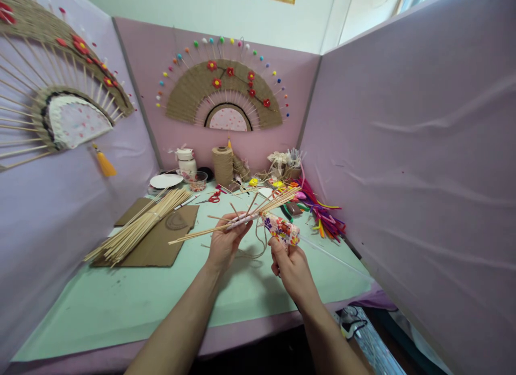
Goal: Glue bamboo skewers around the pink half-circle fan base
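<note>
My left hand is closed around a white, pink-spotted piece seen almost edge-on, with thin wooden sticks fanning out from it on both sides. In my right hand is a flower-patterned hot glue gun, my fingers wrapped round its handle. Its nozzle points left, close to the edge of the spotted piece; I cannot tell whether they touch. From the work hangs a loop of twine. A long, clear glue stick appears to trail from the gun's rear.
Left on the table, a bundle of sticks lies over cardboard. Red scissors, a twine spool and a white jar are behind. Coloured pipe cleaners heap at right. A finished fan hangs on the back panel.
</note>
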